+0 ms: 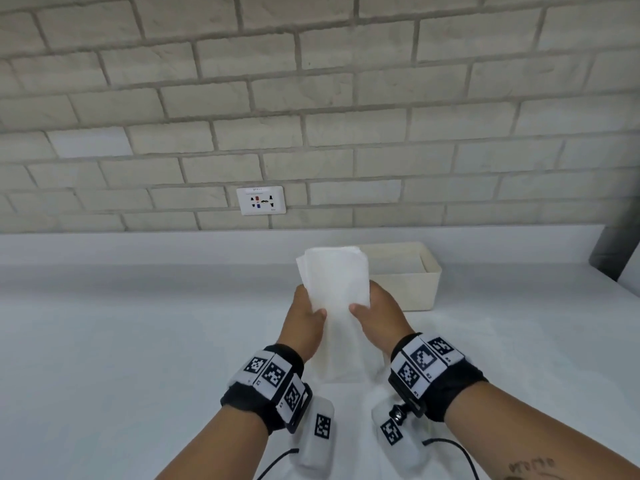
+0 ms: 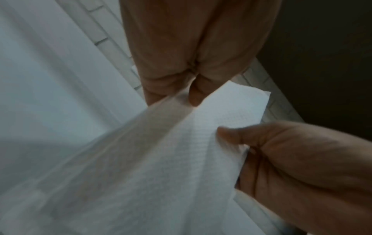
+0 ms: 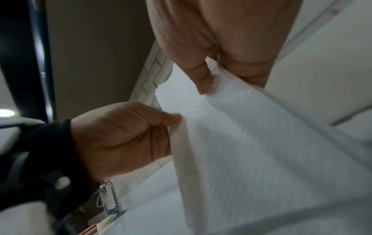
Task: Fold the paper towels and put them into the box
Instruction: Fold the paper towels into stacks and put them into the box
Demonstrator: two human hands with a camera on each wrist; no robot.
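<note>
A white folded paper towel (image 1: 334, 292) is held up above the white table, its lower part hanging toward the table. My left hand (image 1: 306, 311) pinches its left edge and my right hand (image 1: 372, 311) pinches its right edge, thumbs on the near face. In the left wrist view the towel (image 2: 161, 159) runs between my left fingers (image 2: 194, 97) and the right hand (image 2: 292, 159). The right wrist view shows the towel (image 3: 251, 143) pinched by my right fingers (image 3: 203, 82), with the left hand (image 3: 124, 136) on its other edge. The cream box (image 1: 427, 277) stands behind, partly hidden by the towel.
The white table (image 1: 138, 341) runs back to a low ledge under a brick wall with a power socket (image 1: 261, 200). A dark post (image 1: 609, 251) stands at the far right. Cables trail from my wrist bands near the front edge.
</note>
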